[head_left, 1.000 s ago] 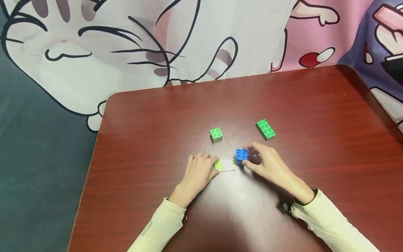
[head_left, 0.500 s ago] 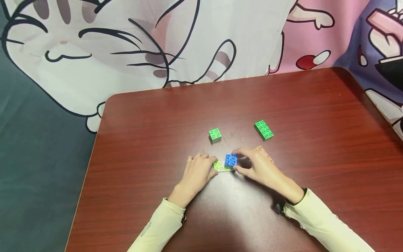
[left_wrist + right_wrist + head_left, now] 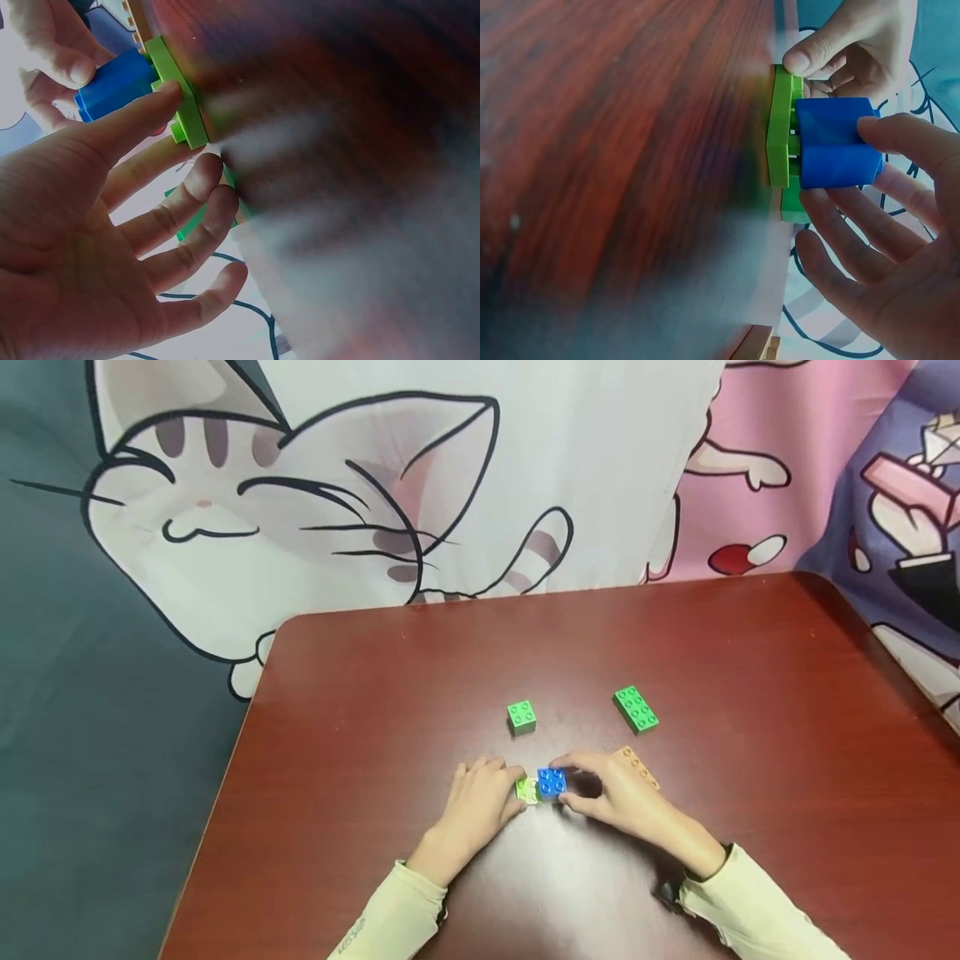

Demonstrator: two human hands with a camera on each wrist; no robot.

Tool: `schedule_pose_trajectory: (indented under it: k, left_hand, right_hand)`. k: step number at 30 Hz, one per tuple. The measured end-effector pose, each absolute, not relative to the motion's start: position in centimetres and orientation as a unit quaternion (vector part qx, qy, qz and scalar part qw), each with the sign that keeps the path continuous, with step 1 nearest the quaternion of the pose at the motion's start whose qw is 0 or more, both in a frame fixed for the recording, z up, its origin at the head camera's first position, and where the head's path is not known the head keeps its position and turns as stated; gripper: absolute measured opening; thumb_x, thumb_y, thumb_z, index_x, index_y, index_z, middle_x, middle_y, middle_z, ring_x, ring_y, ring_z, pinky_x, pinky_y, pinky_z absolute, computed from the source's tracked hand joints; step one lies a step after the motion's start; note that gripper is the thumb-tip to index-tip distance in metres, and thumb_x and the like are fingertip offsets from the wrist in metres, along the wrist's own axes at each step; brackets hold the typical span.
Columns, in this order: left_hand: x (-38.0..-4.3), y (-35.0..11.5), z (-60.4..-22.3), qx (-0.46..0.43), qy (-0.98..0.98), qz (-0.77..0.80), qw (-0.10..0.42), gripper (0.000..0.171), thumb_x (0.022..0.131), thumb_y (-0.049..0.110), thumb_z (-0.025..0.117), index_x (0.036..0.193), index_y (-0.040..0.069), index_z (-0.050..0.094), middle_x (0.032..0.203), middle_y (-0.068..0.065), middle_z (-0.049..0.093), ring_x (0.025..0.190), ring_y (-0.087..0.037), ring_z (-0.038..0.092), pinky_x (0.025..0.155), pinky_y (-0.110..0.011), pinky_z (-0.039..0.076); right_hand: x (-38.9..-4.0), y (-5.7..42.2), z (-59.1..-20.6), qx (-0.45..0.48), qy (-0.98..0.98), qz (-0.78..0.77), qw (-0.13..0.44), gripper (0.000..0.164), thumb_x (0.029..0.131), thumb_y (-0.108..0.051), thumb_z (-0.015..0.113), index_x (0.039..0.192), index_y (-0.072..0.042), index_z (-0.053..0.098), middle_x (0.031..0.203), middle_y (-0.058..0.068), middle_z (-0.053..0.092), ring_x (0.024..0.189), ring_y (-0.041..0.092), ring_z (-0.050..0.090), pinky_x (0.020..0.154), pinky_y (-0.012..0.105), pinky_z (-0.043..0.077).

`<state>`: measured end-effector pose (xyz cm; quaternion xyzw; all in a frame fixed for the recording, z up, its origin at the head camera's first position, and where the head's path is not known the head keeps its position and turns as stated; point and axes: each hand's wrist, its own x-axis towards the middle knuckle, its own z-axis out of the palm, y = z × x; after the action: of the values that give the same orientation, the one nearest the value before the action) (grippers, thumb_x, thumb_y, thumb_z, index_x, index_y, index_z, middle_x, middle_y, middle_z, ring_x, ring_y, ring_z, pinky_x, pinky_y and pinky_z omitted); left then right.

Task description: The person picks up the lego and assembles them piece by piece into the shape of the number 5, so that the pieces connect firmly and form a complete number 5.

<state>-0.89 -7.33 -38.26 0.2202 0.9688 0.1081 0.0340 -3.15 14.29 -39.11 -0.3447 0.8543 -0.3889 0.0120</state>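
A blue two-by-two building brick [image 3: 552, 782] stands over the right part of a flat lime-green building plate [image 3: 527, 790]. My right hand [image 3: 626, 793] pinches the blue brick between thumb and fingers. In the right wrist view, some of the plate's studs show below the brick's lower edge [image 3: 836, 142]. My left hand [image 3: 476, 806] holds the plate's left end between thumb and index finger, its other fingers spread toward the tabletop. The left wrist view shows the thumb lying across the lime plate [image 3: 191, 112] close beside the blue brick.
A small green brick [image 3: 521, 717] sits beyond my hands, and a longer green brick [image 3: 636, 709] lies farther right. An orange-tan brick [image 3: 637, 767] is partly hidden behind my right hand. The brown table [image 3: 375, 693] ends at a cartoon-printed cloth [image 3: 600, 460].
My right hand has brought the blue brick leftward from beside the plate to over its right part. My left hand keeps its hold. The head view has tilted up.
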Motion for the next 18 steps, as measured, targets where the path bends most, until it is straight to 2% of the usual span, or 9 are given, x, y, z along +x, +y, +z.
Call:
schedule_pose_trajectory:
  k: [11,18]
  left_hand:
    - [-0.1,-7.48,-38.47,0.224,0.967,0.117,0.019,0.031,0.075,0.035,0.074,0.1,0.018,0.067,0.08,0.003,0.057,0.075,-0.016,0.052,0.061,-0.032,0.036]
    - [-0.29,-7.6,-38.22,0.226,0.966,0.121,0.018,0.031,0.076,0.035,0.074,0.102,0.018,0.066,0.081,0.003,0.058,0.077,-0.016,0.053,0.062,-0.032,0.036]
  right_hand:
    - [-2.27,14.03,-39.81,-0.336,0.843,-0.419,-0.001,0.036,0.072,-0.006,0.076,0.106,-0.009,0.064,0.101,0.0,0.067,0.092,0.015,0.062,0.08,0.037,0.051]
    - [-2.28,13.92,-40.05,-0.312,0.836,-0.451,0.025,0.036,0.074,-0.006,0.075,0.107,-0.012,0.062,0.103,0.0,0.065,0.094,0.017,0.062,0.082,0.038,0.05]
